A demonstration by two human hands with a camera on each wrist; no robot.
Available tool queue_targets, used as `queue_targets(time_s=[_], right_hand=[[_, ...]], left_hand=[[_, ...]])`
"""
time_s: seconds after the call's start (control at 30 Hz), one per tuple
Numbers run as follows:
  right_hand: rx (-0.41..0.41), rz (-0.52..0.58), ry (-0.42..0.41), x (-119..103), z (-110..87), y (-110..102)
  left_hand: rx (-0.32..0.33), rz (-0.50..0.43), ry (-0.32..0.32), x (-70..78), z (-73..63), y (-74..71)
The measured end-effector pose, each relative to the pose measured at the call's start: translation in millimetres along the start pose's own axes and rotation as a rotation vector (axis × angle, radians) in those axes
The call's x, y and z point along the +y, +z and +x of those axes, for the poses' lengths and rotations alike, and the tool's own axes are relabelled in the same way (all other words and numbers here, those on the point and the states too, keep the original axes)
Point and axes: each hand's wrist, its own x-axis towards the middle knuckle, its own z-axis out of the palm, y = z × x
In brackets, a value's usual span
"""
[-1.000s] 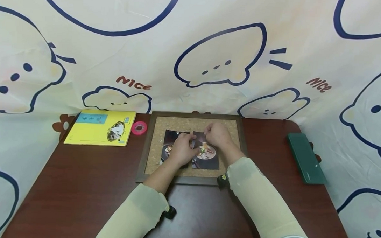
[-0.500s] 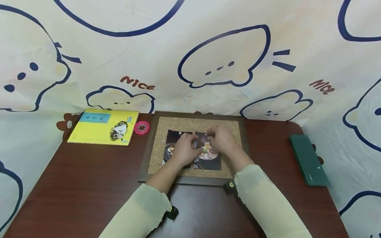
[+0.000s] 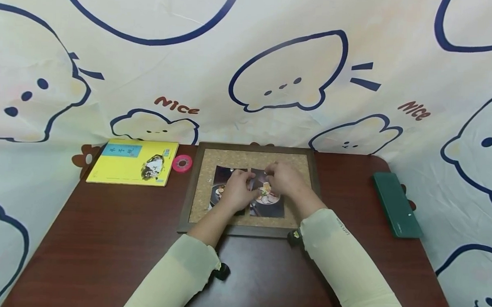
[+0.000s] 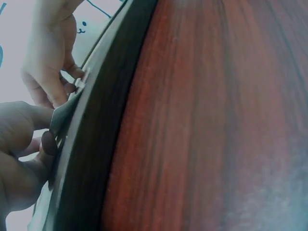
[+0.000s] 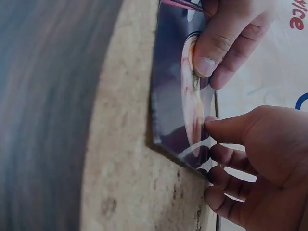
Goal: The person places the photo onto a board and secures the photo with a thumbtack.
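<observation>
A photo of a plated dish point(image 3: 273, 212) lies on the framed cork board point(image 3: 225, 158), beside another dark food photo point(image 3: 221, 176) that is partly covered by my left hand point(image 3: 237, 191). In the left wrist view, that hand pinches the lifted edge of the plated-dish photo; its thumb point(image 5: 207, 66) presses the picture side in the right wrist view. My right hand point(image 3: 286, 178) is at the same photo's upper edge, fingers bent. A small whitish piece point(image 4: 81, 83) shows between its fingertips in the left wrist view, its kind too small to tell.
A yellow book point(image 3: 119, 169) lies left of the board, with a pink round roll point(image 3: 182, 163) between them. A dark green box point(image 3: 396, 205) is at the right edge of the brown table point(image 3: 104, 239). Behind hangs a cartoon-printed cloth point(image 3: 216, 80).
My right hand has shifted slightly right along the photo's upper edge, its forearm moving right too. My left hand stays on the photo. The head view has shifted a little.
</observation>
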Motion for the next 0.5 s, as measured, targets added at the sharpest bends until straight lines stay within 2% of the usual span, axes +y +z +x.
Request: queue_targets(time_s=[0.1, 0.23, 0.37, 0.5], right_hand=[[0.004, 0.019, -0.027, 5, -2.9, 4], [0.075, 0.167, -0.061, 16, -11.1, 12], [0.165, 0.322, -0.094, 27, -21.9, 14], [0.218, 0.361, -0.133, 34, -35.3, 10]], left_hand=[[-0.003, -0.019, -0.010, 0.2, -1.0, -1.1], [0.013, -0.033, -0.015, -0.2, -4.3, -2.9], [0.047, -0.027, 0.024, -1.9, -7.7, -7.0], [0.088, 0.003, 0.065, -7.8, -13.1, -14.4]])
